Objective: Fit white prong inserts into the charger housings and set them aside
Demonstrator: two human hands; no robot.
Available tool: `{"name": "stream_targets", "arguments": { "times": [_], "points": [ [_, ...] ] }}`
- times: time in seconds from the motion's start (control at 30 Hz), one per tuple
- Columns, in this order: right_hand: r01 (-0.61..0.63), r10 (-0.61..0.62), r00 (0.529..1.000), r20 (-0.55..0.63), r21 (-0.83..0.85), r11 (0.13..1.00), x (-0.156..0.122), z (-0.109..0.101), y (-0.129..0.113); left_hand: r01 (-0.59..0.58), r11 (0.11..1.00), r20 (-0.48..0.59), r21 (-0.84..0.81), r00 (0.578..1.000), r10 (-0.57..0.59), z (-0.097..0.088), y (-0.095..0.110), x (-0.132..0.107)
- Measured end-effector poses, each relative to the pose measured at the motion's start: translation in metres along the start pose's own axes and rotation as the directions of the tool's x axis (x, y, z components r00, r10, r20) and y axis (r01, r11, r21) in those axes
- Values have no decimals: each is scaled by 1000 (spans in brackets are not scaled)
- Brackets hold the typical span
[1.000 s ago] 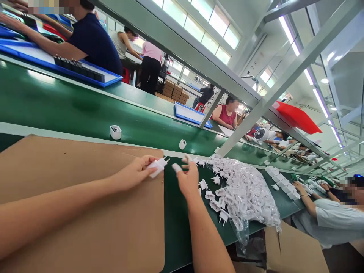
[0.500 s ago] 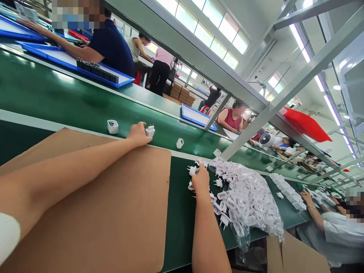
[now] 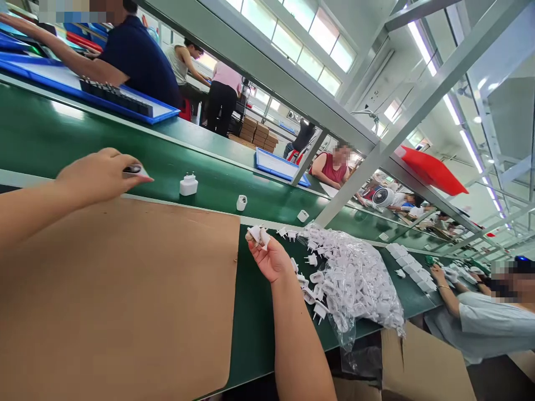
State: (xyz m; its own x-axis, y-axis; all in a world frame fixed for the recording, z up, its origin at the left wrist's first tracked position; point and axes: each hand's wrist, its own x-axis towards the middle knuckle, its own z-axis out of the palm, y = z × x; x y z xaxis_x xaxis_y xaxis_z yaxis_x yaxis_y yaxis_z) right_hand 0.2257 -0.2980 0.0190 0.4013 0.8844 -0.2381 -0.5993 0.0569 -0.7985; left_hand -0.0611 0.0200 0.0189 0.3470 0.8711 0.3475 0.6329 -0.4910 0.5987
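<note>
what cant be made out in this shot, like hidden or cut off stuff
All in the head view:
Most of the white housing: covered by the left hand.
Full shape of the white plug piece: partly hidden by fingers of the right hand.
Number of pieces in the clear bag: they overlap under shiny plastic.
The brown sheet's full extent: cut off by the picture's left and bottom edges.

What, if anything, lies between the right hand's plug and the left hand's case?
Nothing visible blocks the plug in the right hand from the case in the left hand; the charger on the belt seems beyond the path.
</note>
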Motion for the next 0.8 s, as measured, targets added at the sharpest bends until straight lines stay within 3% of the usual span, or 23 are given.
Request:
{"name": "stream_targets", "arguments": {
  "times": [0.07,0.17,0.2,0.33,0.43,0.6,0.7,0.8],
  "points": [
    [2,-3,1000,-13,-65,998,-4,4,3,-57,994,56,91,997,52,5,30,-32],
    [58,-61,998,-14,-184,981,-10,12,9,-207,977,213,-45,954,211,27,79,-95],
    [99,-104,994,-10,-231,968,-12,14,11,-266,958,286,-106,914,286,36,92,-116],
    [194,-209,978,19,-461,866,-18,22,19,-218,960,367,-177,890,270,64,119,-172],
    [233,-267,963,39,-620,749,-21,26,30,-133,943,399,-306,881,254,71,117,-181],
    [428,-451,871,195,-751,503,-27,28,46,3,837,415,-547,869,268,73,108,-176],
    [513,-439,818,372,-817,262,-30,28,46,40,821,429,-570,866,255,74,109,-176],
    [527,-360,800,480,-849,40,-29,27,42,59,812,441,-581,861,254,76,110,-176]
  ]
}}
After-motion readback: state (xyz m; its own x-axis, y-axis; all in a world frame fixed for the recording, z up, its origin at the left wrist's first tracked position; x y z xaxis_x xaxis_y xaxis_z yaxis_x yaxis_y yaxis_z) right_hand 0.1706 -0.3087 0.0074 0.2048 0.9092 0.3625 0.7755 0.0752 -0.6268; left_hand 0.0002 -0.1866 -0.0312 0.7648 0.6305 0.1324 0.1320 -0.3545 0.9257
